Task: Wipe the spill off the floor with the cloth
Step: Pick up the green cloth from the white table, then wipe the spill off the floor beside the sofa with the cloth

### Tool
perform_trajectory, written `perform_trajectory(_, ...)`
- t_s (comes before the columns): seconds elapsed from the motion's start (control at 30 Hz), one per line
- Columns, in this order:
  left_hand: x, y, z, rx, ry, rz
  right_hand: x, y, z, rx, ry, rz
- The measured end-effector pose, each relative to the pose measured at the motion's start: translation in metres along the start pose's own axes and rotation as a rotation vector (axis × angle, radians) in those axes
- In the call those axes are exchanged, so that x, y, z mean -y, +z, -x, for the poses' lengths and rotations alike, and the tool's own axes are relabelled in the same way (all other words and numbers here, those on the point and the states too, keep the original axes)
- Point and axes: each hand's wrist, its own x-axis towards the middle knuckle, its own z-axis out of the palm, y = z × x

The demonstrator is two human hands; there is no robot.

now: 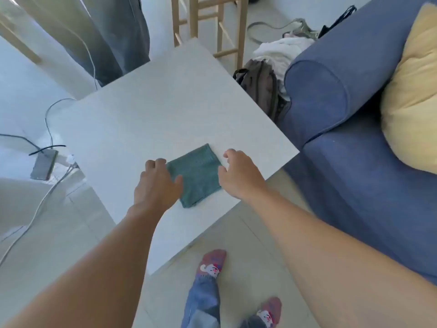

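A folded teal cloth [198, 174] lies flat on the white table [146, 114], close to its near edge. My left hand [157, 183] rests at the cloth's left edge, thumb touching or overlapping that side, fingers curled. My right hand [238, 172] hovers at the cloth's right edge, fingers bent and apart, fingertips at the fabric. Neither hand has lifted the cloth. No spill is visible on the pale tiled floor [238, 259] in this view.
A blue sofa [343, 143] with a yellow cushion [416, 95] stands right of the table. Bags and clothes [267, 74] lie behind it. A wooden stool [208, 22] stands beyond the table. Cables and a power strip [45, 164] lie at the left. My socked feet [212, 263] are below.
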Motion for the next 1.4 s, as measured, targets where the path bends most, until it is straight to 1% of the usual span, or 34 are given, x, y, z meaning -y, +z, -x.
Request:
perform_trajectory(0.1,0.018,0.038,-0.036,-0.074,-0.028,-0.046,-0.006,0.041,-0.045,-0.026,-0.008,-0.060)
perform_trajectory(0.17,0.026,0.060,-0.050,-0.155,-0.018,-0.022,-0.009,0.063,-0.068,-0.066,0.024,-0.076)
perform_trajectory(0.27,0.032,0.079,-0.050,-0.250,0.019,0.031,-0.017,0.085,-0.075,-0.169,0.050,-0.031)
perform_trajectory(0.37,0.029,0.080,-0.040,-0.247,0.070,0.129,-0.026,0.094,-0.064,-0.212,0.034,-0.124)
perform_trajectory(0.47,0.009,0.074,-0.024,-0.165,0.093,0.357,-0.042,0.084,-0.046,-0.250,0.027,-0.327)
perform_trajectory(0.5,-0.001,0.072,-0.019,-0.140,0.117,0.401,-0.051,0.078,-0.040,-0.250,0.037,-0.391)
perform_trajectory(0.63,-0.051,0.083,-0.005,-0.061,0.273,0.437,-0.107,0.050,-0.012,-0.269,0.065,-0.574)
perform_trajectory(0.7,-0.082,0.103,0.002,0.006,0.422,0.362,-0.147,0.037,0.008,-0.323,0.076,-0.635)
perform_trajectory(0.77,-0.114,0.130,0.012,0.062,0.614,0.243,-0.191,0.030,0.028,-0.390,0.105,-0.667)
perform_trajectory(0.83,-0.142,0.160,0.023,0.114,0.738,0.172,-0.230,0.027,0.048,-0.448,0.115,-0.620)
perform_trajectory(0.93,-0.187,0.216,0.055,0.257,0.805,0.083,-0.299,0.024,0.087,-0.514,0.203,-0.577)
perform_trajectory(1.0,-0.214,0.258,0.083,0.347,0.808,0.010,-0.348,0.023,0.117,-0.497,0.291,-0.604)
perform_trajectory(1.1,-0.243,0.315,0.119,0.479,0.799,-0.090,-0.413,0.027,0.156,-0.470,0.367,-0.618)
perform_trajectory(1.27,-0.266,0.420,0.167,0.660,0.860,-0.243,-0.515,0.056,0.205,-0.441,0.513,-0.622)
perform_trajectory(1.4,-0.272,0.506,0.182,0.767,0.944,-0.320,-0.582,0.105,0.224,-0.496,0.625,-0.653)
